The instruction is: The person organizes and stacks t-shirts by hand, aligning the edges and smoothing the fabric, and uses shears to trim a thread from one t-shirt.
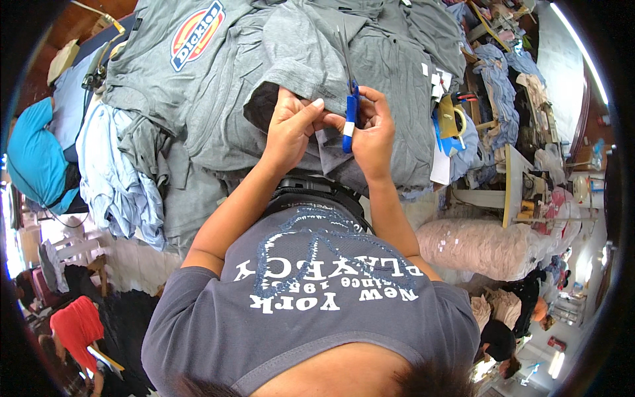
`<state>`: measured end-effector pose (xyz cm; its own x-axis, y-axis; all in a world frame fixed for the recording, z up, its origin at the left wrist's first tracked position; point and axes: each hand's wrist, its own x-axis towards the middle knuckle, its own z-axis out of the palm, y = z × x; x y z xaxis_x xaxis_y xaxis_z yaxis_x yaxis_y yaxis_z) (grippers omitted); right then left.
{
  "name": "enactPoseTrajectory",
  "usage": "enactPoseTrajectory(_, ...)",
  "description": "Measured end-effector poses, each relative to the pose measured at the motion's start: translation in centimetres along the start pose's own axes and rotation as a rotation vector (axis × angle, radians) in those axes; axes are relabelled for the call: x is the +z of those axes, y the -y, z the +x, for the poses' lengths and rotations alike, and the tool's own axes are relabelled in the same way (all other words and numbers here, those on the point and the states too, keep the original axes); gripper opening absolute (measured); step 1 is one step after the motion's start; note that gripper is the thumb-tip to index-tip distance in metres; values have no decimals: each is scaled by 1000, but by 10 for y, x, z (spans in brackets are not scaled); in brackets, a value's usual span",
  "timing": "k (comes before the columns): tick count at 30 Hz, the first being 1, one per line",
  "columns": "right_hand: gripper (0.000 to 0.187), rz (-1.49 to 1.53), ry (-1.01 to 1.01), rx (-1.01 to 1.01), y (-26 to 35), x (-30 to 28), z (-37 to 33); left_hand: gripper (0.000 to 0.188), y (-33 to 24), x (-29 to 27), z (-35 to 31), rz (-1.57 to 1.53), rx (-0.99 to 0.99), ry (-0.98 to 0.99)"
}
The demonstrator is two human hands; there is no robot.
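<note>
A grey T-shirt sleeve [301, 73] is raised from the pile, its open hem facing me. My left hand [289, 132] pinches the sleeve's edge between thumb and fingers. In my right hand [374, 135] are blue-handled scissors [350, 119], their blades pointing away from me and lying over the grey cloth. The right fingertips meet the left thumb at the hem. Whether a thread lies between them is too small to tell. Under both hands spreads a heap of grey shirts [218, 112], one with a coloured oval print [197, 34] at the far left.
Light blue garments [112, 169] hang over the left edge. A person in a turquoise top [33, 155] is at far left. White paper tags [440, 165] and a yellow tape roll [456, 122] lie at right, above a large wrapped bundle [476, 248].
</note>
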<state>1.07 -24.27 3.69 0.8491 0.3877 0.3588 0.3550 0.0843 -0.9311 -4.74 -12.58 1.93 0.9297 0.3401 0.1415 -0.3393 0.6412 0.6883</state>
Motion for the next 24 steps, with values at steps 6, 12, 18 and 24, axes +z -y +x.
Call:
enactPoseTrajectory(6,42,-49,-124,9,-2,-23,9,69,23,1,0,386,241,95)
enactPoseTrajectory(12,47,26,-571,-194,16,-122,35,38,34,-81,7,1477,240,55)
enactPoseTrajectory(18,48,-38,-625,-5,-9,-161,4,43,-10,-72,6,2205,518,-38)
enactPoseTrajectory(24,46,-1,-617,94,-20,-156,-21,39,-27,-74,12,2266,601,11)
